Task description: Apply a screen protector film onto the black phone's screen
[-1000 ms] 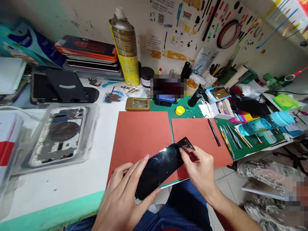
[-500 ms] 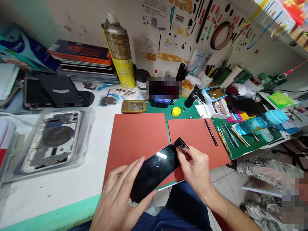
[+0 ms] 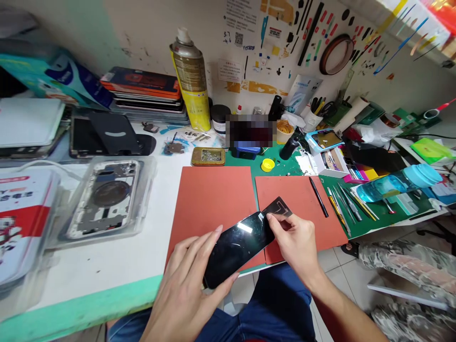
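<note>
A black phone screen (image 3: 237, 247) is held tilted over the table's front edge, above my lap. My left hand (image 3: 187, 289) grips its lower end, fingers wrapped along both long sides. My right hand (image 3: 295, 247) pinches a thin dark metal plate or card (image 3: 278, 208) at the screen's upper right end, with thumb and forefinger pressed together on it. Behind the screen lie two red mats (image 3: 210, 199) side by side.
A phone frame in a clear tray (image 3: 107, 199) lies at left, a tall spray can (image 3: 190, 78) stands at the back, a small metal tin (image 3: 207, 156) and yellow cap (image 3: 267, 165) sit behind the mats. Tweezers and tools (image 3: 342, 202) and a blue bottle (image 3: 399, 183) lie at right.
The view has shifted slightly; both hands keep their hold. The thin plate at the screen's end sits a little higher and more spread out than before.
</note>
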Demonstrator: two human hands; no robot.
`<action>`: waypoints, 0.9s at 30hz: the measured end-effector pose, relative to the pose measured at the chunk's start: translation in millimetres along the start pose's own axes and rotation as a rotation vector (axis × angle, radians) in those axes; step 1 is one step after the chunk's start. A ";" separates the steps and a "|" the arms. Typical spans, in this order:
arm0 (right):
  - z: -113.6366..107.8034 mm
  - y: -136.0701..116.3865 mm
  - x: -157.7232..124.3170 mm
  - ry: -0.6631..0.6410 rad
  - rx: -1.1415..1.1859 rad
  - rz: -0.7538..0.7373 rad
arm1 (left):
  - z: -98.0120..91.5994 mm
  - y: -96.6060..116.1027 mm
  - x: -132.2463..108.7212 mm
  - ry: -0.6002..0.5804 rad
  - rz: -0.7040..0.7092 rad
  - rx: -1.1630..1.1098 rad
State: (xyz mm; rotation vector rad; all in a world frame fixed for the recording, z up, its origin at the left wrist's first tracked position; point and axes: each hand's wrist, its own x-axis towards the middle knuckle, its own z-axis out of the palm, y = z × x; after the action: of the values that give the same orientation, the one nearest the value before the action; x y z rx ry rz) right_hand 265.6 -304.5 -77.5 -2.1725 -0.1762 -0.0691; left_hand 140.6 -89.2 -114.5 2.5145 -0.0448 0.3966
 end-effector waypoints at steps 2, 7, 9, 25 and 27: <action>0.0 1.9 0.7 -0.010 0.041 0.036 | 0.3 0.6 0.3 0.002 -0.004 -0.002; -0.6 2.4 2.2 -0.020 0.083 0.073 | 0.2 -0.2 -0.3 0.002 0.001 0.004; -1.2 2.2 3.1 -0.017 0.072 0.087 | -0.1 -0.6 -0.9 -0.002 0.001 -0.001; 0.9 -0.2 -0.4 0.015 -0.077 -0.069 | 1.7 0.1 0.3 0.015 0.000 -0.007; -0.2 0.5 2.8 -0.002 -0.001 0.013 | 1.7 0.5 0.2 0.013 -0.003 -0.006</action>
State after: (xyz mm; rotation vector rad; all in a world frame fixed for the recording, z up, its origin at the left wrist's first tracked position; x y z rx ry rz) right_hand 268.5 -304.6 -77.5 -2.1742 -0.1628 -0.0591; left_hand 141.1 -90.6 -115.5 2.5055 -0.0369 0.4113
